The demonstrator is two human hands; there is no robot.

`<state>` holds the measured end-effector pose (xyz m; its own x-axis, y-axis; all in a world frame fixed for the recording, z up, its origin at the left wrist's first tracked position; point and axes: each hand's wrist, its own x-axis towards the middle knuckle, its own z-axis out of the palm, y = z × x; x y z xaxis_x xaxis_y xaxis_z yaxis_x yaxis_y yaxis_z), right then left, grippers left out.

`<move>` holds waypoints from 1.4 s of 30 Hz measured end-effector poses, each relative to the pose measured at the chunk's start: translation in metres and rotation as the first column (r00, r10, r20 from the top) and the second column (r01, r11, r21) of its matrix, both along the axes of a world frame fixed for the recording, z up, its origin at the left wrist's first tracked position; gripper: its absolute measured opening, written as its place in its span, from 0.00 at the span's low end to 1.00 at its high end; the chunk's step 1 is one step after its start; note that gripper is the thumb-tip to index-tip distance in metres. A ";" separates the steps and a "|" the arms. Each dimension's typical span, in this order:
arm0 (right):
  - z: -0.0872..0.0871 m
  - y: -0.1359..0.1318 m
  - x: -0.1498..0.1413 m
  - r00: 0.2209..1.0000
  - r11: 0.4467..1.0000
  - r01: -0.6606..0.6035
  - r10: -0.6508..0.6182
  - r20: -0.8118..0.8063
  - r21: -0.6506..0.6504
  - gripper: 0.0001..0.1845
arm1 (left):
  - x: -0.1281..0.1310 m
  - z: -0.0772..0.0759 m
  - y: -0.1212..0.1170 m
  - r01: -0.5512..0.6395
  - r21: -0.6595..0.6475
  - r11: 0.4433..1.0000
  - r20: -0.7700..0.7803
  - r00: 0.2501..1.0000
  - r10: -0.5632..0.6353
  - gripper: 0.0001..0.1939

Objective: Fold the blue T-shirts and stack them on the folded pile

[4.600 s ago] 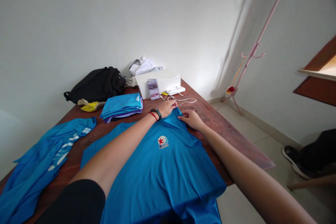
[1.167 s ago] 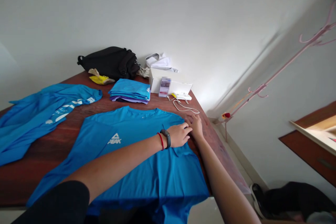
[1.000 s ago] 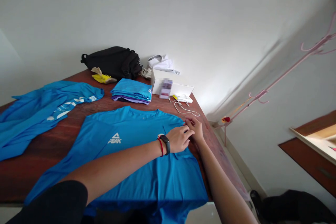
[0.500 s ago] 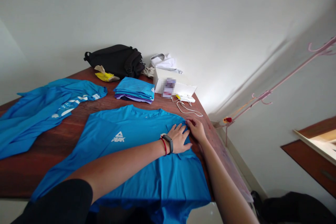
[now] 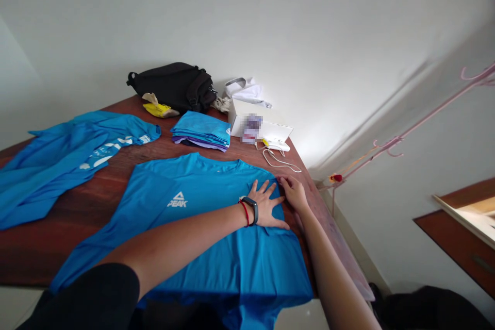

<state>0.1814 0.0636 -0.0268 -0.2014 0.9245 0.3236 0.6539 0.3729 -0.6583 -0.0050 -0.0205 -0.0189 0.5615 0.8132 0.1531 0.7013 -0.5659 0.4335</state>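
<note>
A blue T-shirt (image 5: 209, 191) with a white PEAK logo lies spread on the table, its collar pointing away from me and its lower part hanging over the near edge. My left hand (image 5: 266, 206), below a black wristband and a red cord, presses flat on its right side with the fingers spread. Just right of it, my right hand (image 5: 294, 193) has its fingers bent together at the shirt's right shoulder edge, pinching the cloth there. The fingertips of that hand are partly hidden. On the sleeve side under my left hand the fabric looks folded inward.
Another blue shirt (image 5: 77, 154) lies loosely at the left of the wooden table (image 5: 116, 178). Behind are a folded clothes stack (image 5: 203, 129), a black backpack (image 5: 170, 85), a yellow packet (image 5: 159, 110), a white box (image 5: 236, 116) and a white cable (image 5: 284, 166). A pink rack (image 5: 417, 124) stands right.
My left hand's fingers have spread wider on the shirt. The right hand stays at the shoulder edge. The view has shifted slightly.
</note>
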 end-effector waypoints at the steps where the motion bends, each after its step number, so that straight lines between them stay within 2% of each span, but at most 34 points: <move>1: 0.000 0.000 0.000 1.000 1.000 -0.007 0.007 0.012 -0.008 0.19 | 0.000 0.000 0.000 -0.002 -0.002 1.000 0.006 1.000 0.002 0.56; 9: -0.001 -0.001 0.004 0.999 0.996 -0.042 0.043 0.018 -0.075 0.19 | 0.000 0.000 -0.001 -0.011 0.007 1.000 0.016 1.000 0.011 0.61; 16: -0.001 -0.003 0.001 0.995 1.000 0.000 0.002 0.099 -0.014 0.22 | -0.001 0.000 0.000 -0.001 0.007 1.000 -0.002 1.000 0.001 0.61; 20: 0.006 -0.011 -0.008 0.999 0.999 -0.039 0.039 0.012 0.022 0.20 | 0.000 0.000 -0.001 -0.010 0.017 1.000 -0.001 1.000 0.010 0.60; 25: 0.016 -0.021 -0.018 0.984 0.996 -0.091 0.088 -0.154 -0.008 0.21 | 0.000 -0.002 -0.001 -0.009 0.019 1.000 -0.003 1.000 0.009 0.62; 29: 0.017 -0.023 -0.019 0.982 0.992 -0.122 0.117 -0.145 -0.022 0.22 | 0.000 -0.005 0.001 -0.001 0.028 1.000 0.006 1.000 0.001 0.65; 33: 0.015 -0.020 -0.017 0.992 0.995 -0.101 0.099 -0.077 -0.023 0.20 | -0.001 -0.003 0.002 -0.001 0.029 1.000 -0.004 1.000 0.001 0.65; 38: 0.013 -0.018 -0.015 0.996 0.996 -0.085 0.085 -0.009 -0.027 0.18 | -0.002 0.005 -0.006 0.035 -0.002 0.999 -0.016 0.999 -0.035 0.62; 42: 0.013 -0.016 -0.012 0.993 0.994 -0.105 0.107 0.059 -0.033 0.17 | 0.003 0.007 -0.017 0.128 0.039 0.991 -0.036 0.991 -0.127 0.51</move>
<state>0.1691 0.0477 -0.0139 -0.3171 0.9061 0.2801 0.6510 0.4227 -0.6305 -0.0022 -0.0376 -0.0121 0.6653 0.7282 0.1647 0.6360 -0.6683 0.3858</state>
